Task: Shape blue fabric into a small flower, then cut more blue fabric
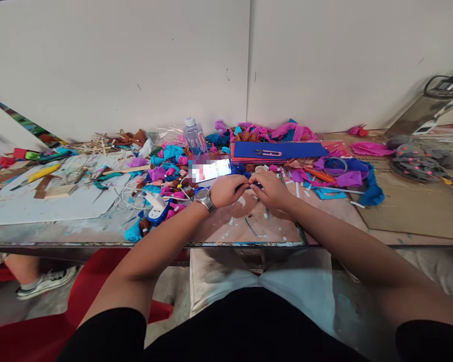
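Note:
Close together above the table's front part, my left hand [226,190] and my right hand [271,189] meet at the fingertips. Both have their fingers pinched around a small dark blue piece [255,185], which looks like crepe paper; most of it is hidden by the fingers. A watch [205,200] is on my left wrist. Just behind my left hand lies a phone [218,169] with a lit screen. Blue crumpled paper [240,168] shows right behind the hands.
Crumpled crepe paper [169,152] surrounds a water bottle [195,137]. Thread snips [267,153] lie on blue sheets [298,149]. A power strip [159,212] with cables is left; beyond it are pliers [100,184] and a yellow-handled cutter [43,172]. A cardboard sheet [411,211] lies right.

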`<state>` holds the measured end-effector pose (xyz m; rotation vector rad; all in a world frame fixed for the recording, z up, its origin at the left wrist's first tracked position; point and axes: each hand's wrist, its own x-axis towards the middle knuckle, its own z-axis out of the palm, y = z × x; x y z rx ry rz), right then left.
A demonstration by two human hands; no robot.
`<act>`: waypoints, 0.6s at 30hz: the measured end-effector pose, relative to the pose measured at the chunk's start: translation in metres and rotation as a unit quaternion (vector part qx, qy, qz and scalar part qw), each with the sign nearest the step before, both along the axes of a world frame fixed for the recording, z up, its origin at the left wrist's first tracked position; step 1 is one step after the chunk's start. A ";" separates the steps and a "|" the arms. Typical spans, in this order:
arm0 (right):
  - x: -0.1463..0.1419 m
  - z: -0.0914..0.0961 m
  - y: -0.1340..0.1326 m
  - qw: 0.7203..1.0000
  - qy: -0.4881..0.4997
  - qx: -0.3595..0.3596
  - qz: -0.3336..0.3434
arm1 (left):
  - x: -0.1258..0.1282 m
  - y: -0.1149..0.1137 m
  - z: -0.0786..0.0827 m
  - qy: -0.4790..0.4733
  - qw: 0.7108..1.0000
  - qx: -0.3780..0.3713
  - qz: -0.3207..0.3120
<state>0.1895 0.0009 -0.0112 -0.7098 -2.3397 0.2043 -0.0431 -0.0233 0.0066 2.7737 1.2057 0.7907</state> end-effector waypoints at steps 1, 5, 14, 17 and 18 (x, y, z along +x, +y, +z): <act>0.000 0.000 0.000 1.000 -0.002 -0.001 0.001 | 0.000 0.000 0.000 0.000 1.000 0.002 0.000; -0.001 0.000 -0.001 1.000 -0.002 -0.001 0.004 | 0.001 -0.001 0.000 0.000 1.000 0.012 0.002; -0.001 0.000 -0.001 1.000 0.001 -0.011 0.009 | 0.003 -0.001 -0.001 -0.010 1.000 0.003 -0.011; -0.002 0.000 -0.001 1.000 0.008 -0.012 0.005 | 0.002 -0.001 0.000 -0.020 1.000 -0.011 -0.017; -0.002 0.000 -0.001 1.000 0.010 -0.015 0.002 | 0.002 -0.001 0.000 -0.022 0.999 -0.015 -0.018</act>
